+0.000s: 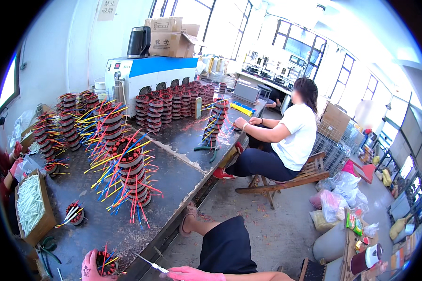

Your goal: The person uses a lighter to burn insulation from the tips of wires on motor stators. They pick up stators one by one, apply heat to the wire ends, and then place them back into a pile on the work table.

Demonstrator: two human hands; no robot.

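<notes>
My left hand [91, 268], in a pink glove, is closed around the side of a stator [107, 263] with red, yellow and blue wires at the table's near edge. In a matching glove, my right hand [197, 274] grips a slim tool [154, 265] with a long thin tip and a whitish part; its exact kind is unclear. The tip points toward the stator and stays apart from it. Another single stator [74, 214] with white-sleeved leads lies farther up the table. Beyond it rises a tall stack of wired stators [132, 175].
A cardboard box of white sleeves [34, 206] stands at the left, with dark-handled pliers [48, 250] below it. More stator stacks [155, 114] fill the table's far part. A co-worker [290, 136] sits on a wooden chair [286, 183]. Gloved hands of another person [15, 161] show at the left rim.
</notes>
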